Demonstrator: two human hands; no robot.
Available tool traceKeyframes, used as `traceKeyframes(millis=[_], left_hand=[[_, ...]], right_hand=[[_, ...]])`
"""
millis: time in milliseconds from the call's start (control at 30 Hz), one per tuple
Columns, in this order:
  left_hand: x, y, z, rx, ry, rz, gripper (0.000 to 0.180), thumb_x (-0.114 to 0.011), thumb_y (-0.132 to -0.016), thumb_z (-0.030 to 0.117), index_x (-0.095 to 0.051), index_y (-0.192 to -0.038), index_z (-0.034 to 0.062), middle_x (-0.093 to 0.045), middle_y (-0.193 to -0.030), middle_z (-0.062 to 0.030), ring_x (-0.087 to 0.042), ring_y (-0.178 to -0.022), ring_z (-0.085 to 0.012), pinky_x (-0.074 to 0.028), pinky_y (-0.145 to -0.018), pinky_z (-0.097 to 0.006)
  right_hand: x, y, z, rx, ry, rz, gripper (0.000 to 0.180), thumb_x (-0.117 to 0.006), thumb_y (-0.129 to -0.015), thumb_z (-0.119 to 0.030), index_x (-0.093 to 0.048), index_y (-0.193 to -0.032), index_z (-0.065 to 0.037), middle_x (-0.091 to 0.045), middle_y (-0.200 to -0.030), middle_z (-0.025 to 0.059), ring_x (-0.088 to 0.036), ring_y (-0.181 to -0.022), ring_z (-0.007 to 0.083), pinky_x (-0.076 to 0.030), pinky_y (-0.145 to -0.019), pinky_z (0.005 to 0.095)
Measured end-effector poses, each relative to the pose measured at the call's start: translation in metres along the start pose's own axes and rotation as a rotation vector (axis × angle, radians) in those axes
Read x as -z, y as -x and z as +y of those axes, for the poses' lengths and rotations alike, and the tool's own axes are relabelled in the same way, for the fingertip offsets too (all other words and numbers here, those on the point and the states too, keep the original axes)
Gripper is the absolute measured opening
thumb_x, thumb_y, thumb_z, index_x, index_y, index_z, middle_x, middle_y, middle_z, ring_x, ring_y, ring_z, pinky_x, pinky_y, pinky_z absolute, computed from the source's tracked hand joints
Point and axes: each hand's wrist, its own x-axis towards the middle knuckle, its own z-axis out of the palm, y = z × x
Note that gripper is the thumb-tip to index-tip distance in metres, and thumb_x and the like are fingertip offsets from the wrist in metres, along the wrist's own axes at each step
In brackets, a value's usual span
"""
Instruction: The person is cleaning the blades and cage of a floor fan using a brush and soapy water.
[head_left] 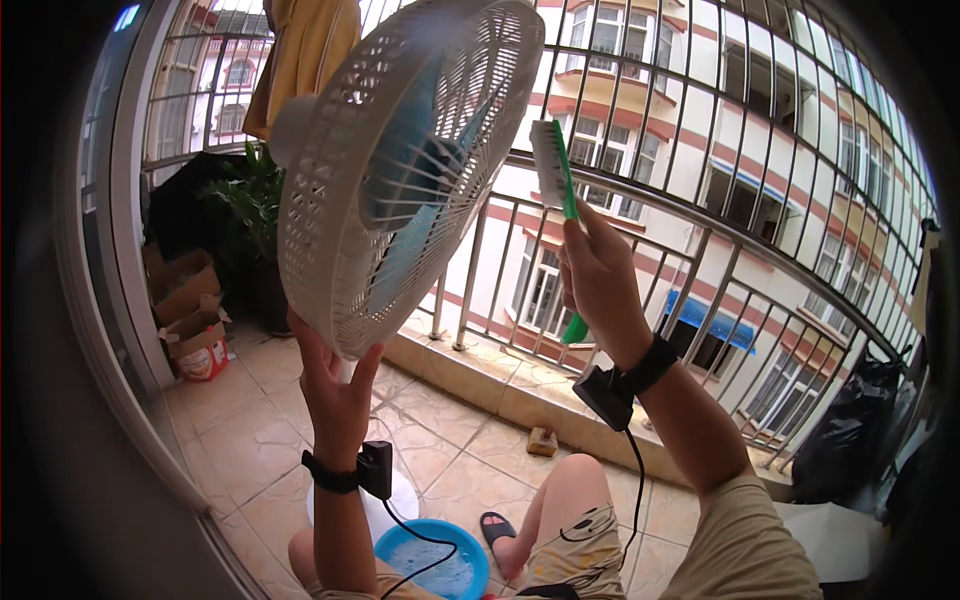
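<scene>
A white electric fan point(335, 215) with blue blades stands in front of me, its round grille facing right. My left hand point(337, 390) grips the lower rim of the grille, thumb to the right; some of its fingers are hidden behind the fan. Raised to the right of the fan, my right hand point(605, 275) is closed around the handle of a green scrubbing brush point(570, 165). Its white bristles point left toward the grille, a small gap apart from it. Below my left forearm, a round white base point(402, 500) shows on the floor.
A blue basin point(482, 565) of sudsy water sits by my legs. Metal railings point(640, 185) run ahead above a low ledge with a small brown block point(542, 442) beside it. A potted plant point(250, 205) and cardboard box point(197, 340) stand left; black bags point(850, 425) lie right.
</scene>
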Motion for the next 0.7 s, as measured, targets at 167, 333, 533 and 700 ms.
traceKeyframes(millis=[167, 333, 533, 700], left_hand=[[0.027, -0.001, 0.015, 0.026, -0.174, -0.103, 0.106, -0.079, -0.086, 0.009, -0.004, -0.162, 0.0081, -0.033, -0.158, -0.0224, -0.047, -0.139, -0.0315, -0.040, -0.114, -0.047], [0.042, -0.032, 0.086, -0.268, -0.418, -0.050, 0.106, -0.083, -0.084, 0.014, -0.012, -0.162, 0.0078, -0.033, -0.158, -0.0230, -0.049, -0.137, -0.0319, -0.043, -0.112, -0.045], [0.011, -0.117, 0.185, -0.486, -0.843, -0.058, 0.102, -0.082, -0.084, 0.038, -0.022, -0.158, 0.0028, -0.032, -0.157, -0.0285, -0.041, -0.141, -0.0392, -0.039, -0.113, -0.048], [-0.025, -0.197, 0.235, -0.337, -0.986, -0.216, 0.101, -0.076, -0.084, 0.055, -0.029, -0.157, 0.0041, -0.035, -0.156, -0.0259, -0.035, -0.146, -0.0396, -0.030, -0.118, -0.049]], right_hand=[[0.011, -0.007, 0.047, 0.049, -0.116, 0.036, 0.038, -0.053, -0.106, -0.020, -0.053, -0.136, 0.004, -0.056, -0.071, -0.0001, -0.048, -0.055, 0.0052, -0.040, -0.049, 0.0253], [-0.009, -0.025, 0.052, 0.228, -0.262, 0.008, 0.029, -0.054, -0.103, -0.009, -0.046, -0.126, 0.007, -0.060, -0.082, 0.0053, -0.059, -0.071, 0.0111, -0.049, -0.063, 0.0280], [-0.005, -0.047, 0.044, 0.021, -0.692, -0.056, 0.037, -0.056, -0.102, -0.016, -0.039, -0.128, 0.003, -0.055, -0.071, 0.0040, -0.049, -0.051, 0.0084, -0.040, -0.044, 0.0258], [-0.003, -0.095, 0.043, 0.206, -0.494, 0.078, 0.057, -0.063, -0.101, -0.037, -0.043, -0.130, 0.008, -0.061, -0.072, 0.0092, -0.058, -0.055, 0.0150, -0.046, -0.048, 0.0319]])
